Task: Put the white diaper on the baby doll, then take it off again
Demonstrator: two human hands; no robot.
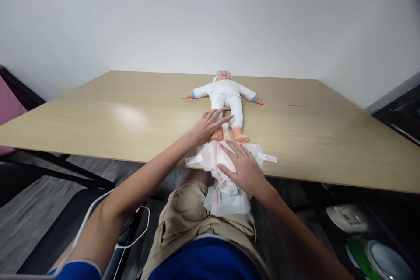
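A white diaper [226,201] is spread out, its back part with two side tabs lying on the table's front edge and its other end hanging down over my lap. My right hand [241,166] rests on the diaper with its fingers spread. Just beyond it, my left hand [210,127] reaches over one leg of a baby doll [225,89], fingers apart; whether it touches the leg I cannot tell. The doll lies on its back with arms stretched out and feet toward me, dressed in white clothes with blue cuffs and a patterned cap.
The wooden table [98,118] stands against a white wall [164,26]. Below right are a white container and a round object with a green band [361,253]. A black chair [59,232] is at lower left, and a white cable [88,214] runs by my left arm.
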